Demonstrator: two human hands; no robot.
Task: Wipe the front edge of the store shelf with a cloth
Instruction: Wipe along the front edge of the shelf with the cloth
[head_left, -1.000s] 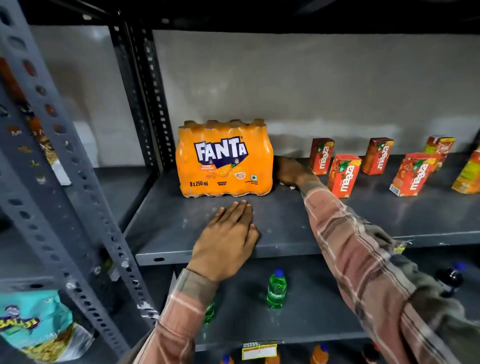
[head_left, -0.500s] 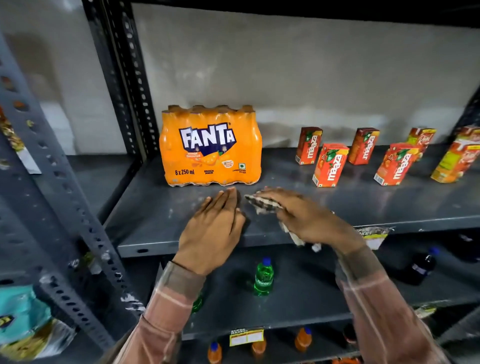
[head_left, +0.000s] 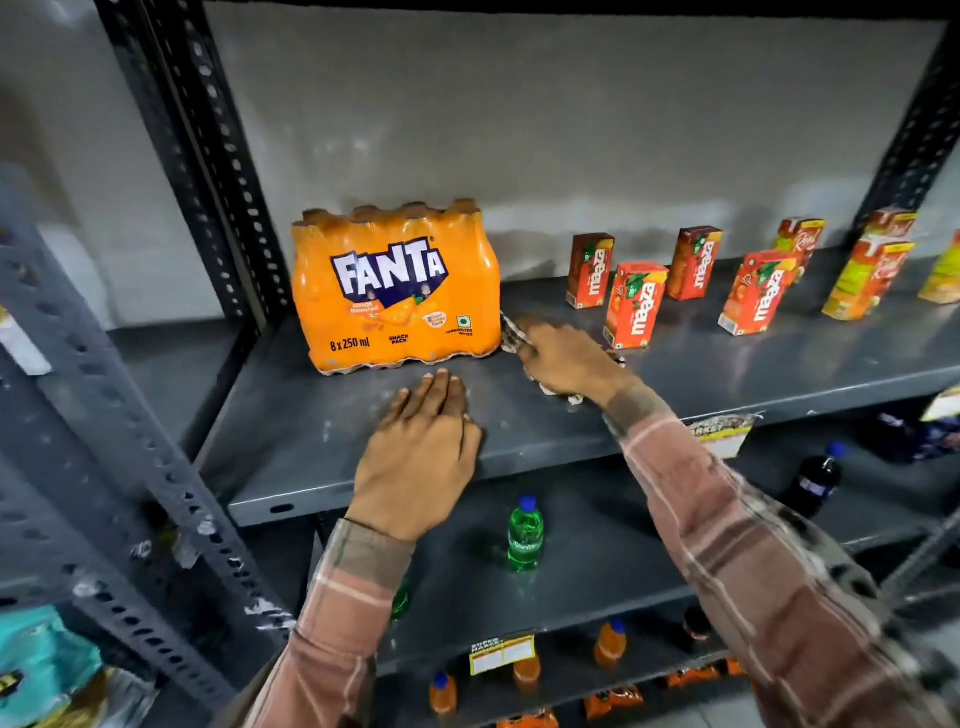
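Observation:
A grey metal shelf (head_left: 810, 364) runs across the view, its front edge (head_left: 561, 457) facing me. My left hand (head_left: 421, 457) lies flat on the shelf near that edge, fingers together and holding nothing. My right hand (head_left: 566, 358) presses a checked cloth (head_left: 511, 332) onto the shelf surface right beside the orange Fanta pack (head_left: 395, 286). Most of the cloth is hidden under the hand; bits poke out at the fingertips and at the wrist.
Several red Maaza juice cartons (head_left: 634, 304) stand to the right of my right hand. A green bottle (head_left: 525, 535) and a dark bottle (head_left: 815, 480) stand on the shelf below. Perforated uprights (head_left: 208, 171) frame the bay at left and right.
My right hand with the cloth pulled from behind the Fanta pack toward the front edge, then slid back up beside the pack. My left hand stayed flat on the shelf.

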